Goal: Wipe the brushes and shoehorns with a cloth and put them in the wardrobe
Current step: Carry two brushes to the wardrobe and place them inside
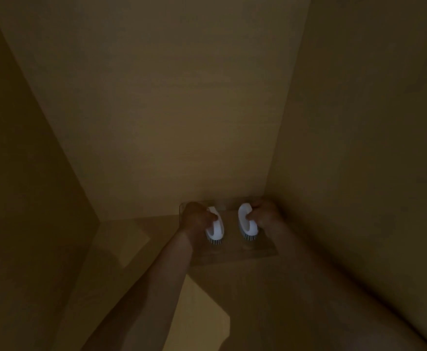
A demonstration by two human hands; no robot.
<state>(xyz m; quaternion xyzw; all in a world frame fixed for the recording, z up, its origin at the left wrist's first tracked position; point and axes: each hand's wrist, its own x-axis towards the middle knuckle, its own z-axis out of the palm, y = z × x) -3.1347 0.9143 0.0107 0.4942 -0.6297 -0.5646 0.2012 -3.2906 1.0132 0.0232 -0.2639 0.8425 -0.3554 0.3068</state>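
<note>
The head view is looking into a dim wardrobe [171,102], its tan back wall, side walls and floor meeting at the far right corner. A clear tray [260,252] is sitting on the floor in that corner, close to the back wall and right wall; its edges are faint, and in the gloom its depth is hard to judge.

Two white brushes are being held over or in the tray, side by side and apart from each other. The left hand [194,215] is gripping the left brush [216,228], with the thumb curling over its white top. The right hand [264,214] is gripping the right brush [246,221] in the same way, with the thumb hooked into its handle loop. Whether the bristles are touching the tray bottom cannot be told.

Each brush is lying with its long axis running from the back wall toward the camera. The dark bristles are facing down, showing only at the near ends, and the white backs are facing up. The two brushes are sitting almost parallel, slightly splayed at the near ends.

Both bare forearms are reaching in from the lower edge, the left one lit a little more than the right.
</note>
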